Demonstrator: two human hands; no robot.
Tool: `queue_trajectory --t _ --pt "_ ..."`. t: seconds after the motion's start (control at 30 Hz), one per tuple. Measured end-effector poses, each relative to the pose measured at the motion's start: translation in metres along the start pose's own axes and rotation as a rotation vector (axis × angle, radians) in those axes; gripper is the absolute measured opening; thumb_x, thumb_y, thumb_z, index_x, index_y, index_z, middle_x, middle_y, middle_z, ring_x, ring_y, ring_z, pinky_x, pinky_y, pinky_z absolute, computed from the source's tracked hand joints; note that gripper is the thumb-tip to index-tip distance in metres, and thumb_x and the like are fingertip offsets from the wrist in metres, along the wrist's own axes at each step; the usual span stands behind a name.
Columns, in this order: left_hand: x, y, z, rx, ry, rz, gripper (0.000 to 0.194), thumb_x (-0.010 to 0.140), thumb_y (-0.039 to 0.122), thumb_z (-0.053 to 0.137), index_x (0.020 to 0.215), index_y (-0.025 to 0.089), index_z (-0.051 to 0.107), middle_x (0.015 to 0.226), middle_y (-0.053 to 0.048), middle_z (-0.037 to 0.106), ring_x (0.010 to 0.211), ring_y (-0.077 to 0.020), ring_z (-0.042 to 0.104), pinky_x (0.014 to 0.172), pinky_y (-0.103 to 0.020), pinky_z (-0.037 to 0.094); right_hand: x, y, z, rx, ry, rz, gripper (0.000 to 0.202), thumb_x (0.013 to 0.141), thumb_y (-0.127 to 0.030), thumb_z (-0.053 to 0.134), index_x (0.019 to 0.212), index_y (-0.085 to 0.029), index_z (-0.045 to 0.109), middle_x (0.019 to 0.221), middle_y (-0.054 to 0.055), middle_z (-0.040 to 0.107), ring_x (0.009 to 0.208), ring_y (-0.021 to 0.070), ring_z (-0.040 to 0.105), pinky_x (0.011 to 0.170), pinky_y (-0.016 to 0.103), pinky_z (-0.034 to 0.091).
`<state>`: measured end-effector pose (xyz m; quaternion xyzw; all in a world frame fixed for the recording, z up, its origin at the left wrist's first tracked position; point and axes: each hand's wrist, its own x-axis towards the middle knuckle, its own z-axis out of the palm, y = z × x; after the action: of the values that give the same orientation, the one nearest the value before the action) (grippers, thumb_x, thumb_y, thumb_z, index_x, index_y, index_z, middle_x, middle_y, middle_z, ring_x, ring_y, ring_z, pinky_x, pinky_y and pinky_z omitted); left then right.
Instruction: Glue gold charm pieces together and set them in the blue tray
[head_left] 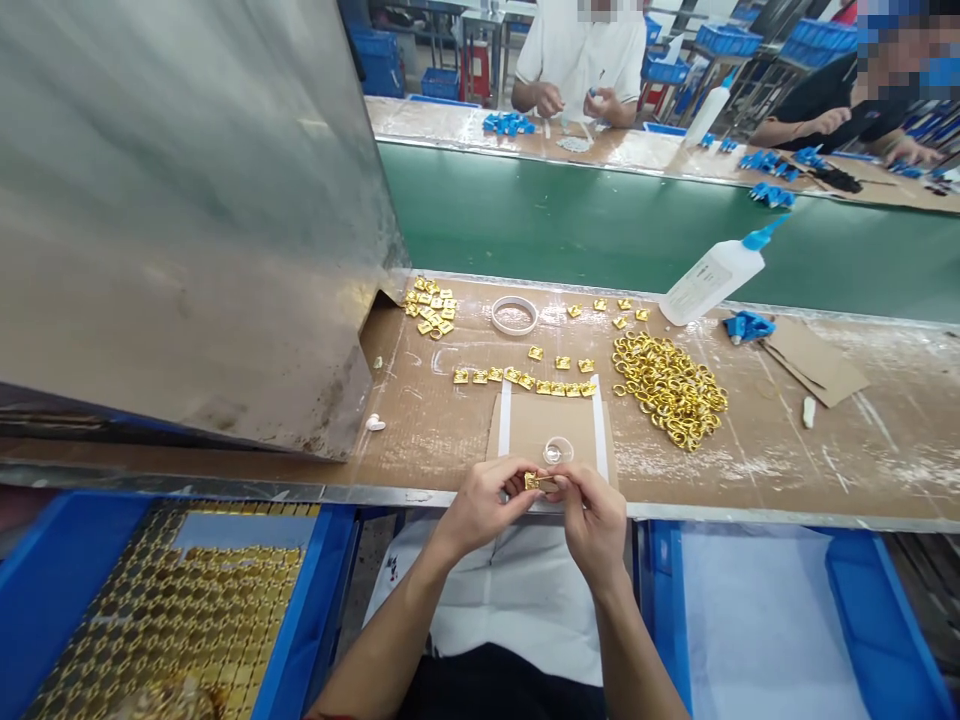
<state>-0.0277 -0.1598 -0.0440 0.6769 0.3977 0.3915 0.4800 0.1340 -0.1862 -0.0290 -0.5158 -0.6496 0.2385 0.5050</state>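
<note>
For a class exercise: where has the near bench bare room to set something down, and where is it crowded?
Free, though smeared: between white scrap and pad; between ring pile, white tube and front edge. Crowded: pad's near end, with left hand, right hand and cup; the gold row.

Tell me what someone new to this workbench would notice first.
Probably the heap of gold rings, right of centre on the cardboard-covered bench, bright against the brown. The large metal panel filling the upper left of the view may catch the eye next. At the bench's near edge, the left hand holds a small gold piece, with the right hand close beside it.
</note>
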Motion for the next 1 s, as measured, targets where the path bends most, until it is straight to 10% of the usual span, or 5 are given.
queue_trajectory --t 1.0 --pt "-0.001 -0.0015 -0.0004 0.02 -0.001 -0.001 0.013 0.087 0.02 0.067 0.098 0.016 0.072 0.074 -0.001 0.072 0.062 -0.0133 0.062 0.06 -0.022 0.049 -0.0012 -0.0025 0.0006 -0.014 -0.008 -0.012 0.02 0.097 -0.014 0.055 0.087 -0.021 0.071 0.077 0.003 0.075 0.06 0.0146 0.069 0.057 0.022 0.055"
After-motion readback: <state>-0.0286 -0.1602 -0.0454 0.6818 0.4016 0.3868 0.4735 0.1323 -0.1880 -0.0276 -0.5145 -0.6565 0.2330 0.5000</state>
